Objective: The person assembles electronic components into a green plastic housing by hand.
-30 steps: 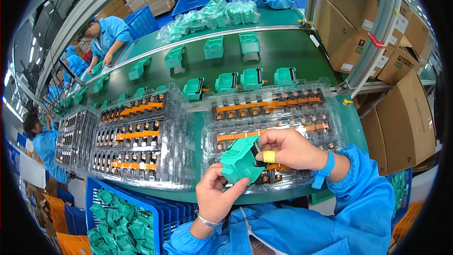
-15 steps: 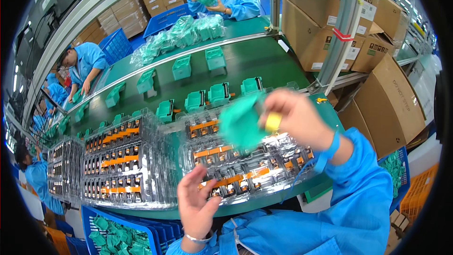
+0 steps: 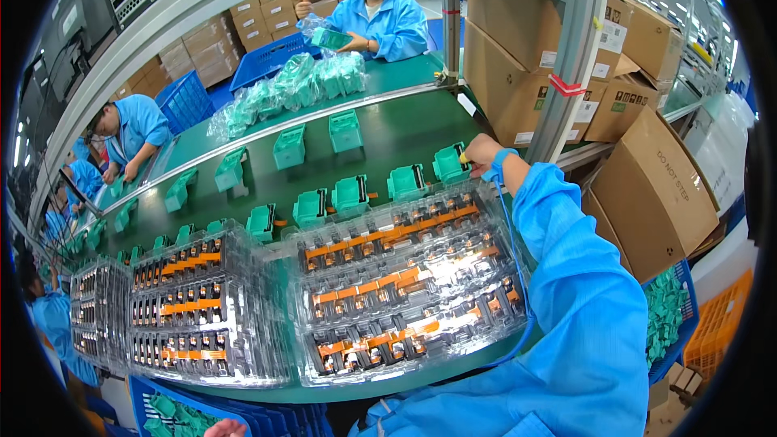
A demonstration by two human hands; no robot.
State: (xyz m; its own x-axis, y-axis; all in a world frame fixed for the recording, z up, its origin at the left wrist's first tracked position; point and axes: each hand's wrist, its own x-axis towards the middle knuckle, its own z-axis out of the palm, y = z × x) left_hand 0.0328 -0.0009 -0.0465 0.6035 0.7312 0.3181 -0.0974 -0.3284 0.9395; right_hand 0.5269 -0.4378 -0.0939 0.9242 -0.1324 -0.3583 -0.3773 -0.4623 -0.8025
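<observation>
At the belt's right end, my right hand (image 3: 483, 155) is closed on the edge of a green plastic housing (image 3: 449, 166), which sits on the dark green conveyor belt (image 3: 324, 163). A yellow cover shows on one finger and a blue strap rings that wrist. Only the fingertips of my left hand (image 3: 225, 429) show at the lower edge, over a blue crate (image 3: 139, 405) of loose green parts (image 3: 174, 419); their grip is hidden. Clear plastic trays (image 3: 405, 291) with rows of small black parts and orange strips lie in front of me.
More green housings (image 3: 346, 129) stand in two rows along the belt. Stacked clear trays (image 3: 182, 307) fill the left of the table. A metal post (image 3: 564, 73) and cardboard boxes (image 3: 651, 190) stand at the right. Across the belt, a person (image 3: 376, 20) holds a bagged green part.
My right hand has carried the green housing from above the trays forward to the belt. My left hand has dropped back from the trays to the lower edge. The view has shifted slightly.
</observation>
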